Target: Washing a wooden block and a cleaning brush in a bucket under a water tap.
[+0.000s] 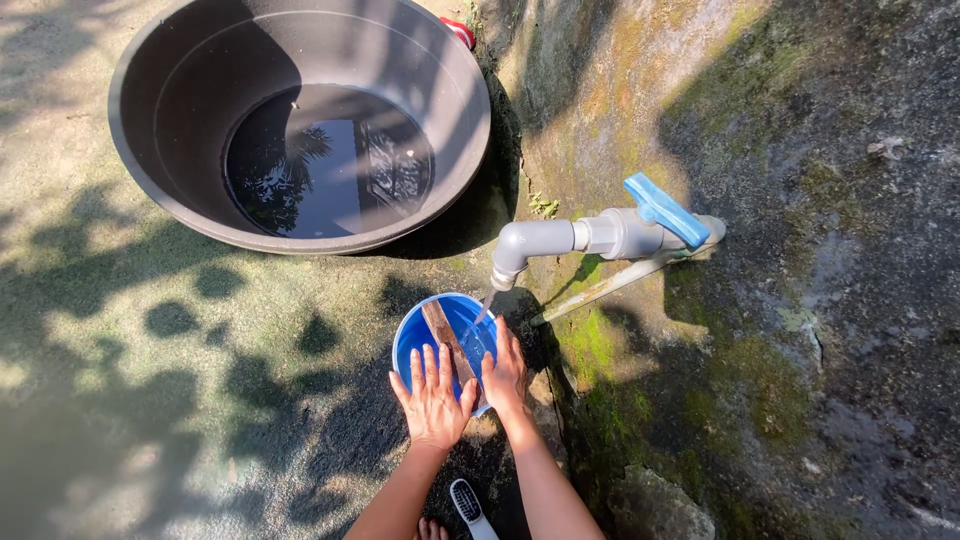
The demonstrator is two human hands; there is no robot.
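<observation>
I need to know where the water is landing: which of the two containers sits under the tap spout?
The small blue bucket, right under the grey tap and between both hands. The big dark basin sits farther off to the upper left, holding still water.

Outdoor washing spot in a yard: grey plastic water tap (600, 240) with blue lever on a moss-grown wall (760, 120), large black basin (150, 140) holding water and small blue bucket (412, 335) on stained, sunlit concrete ground (120, 400) under leaf shadows.
</observation>
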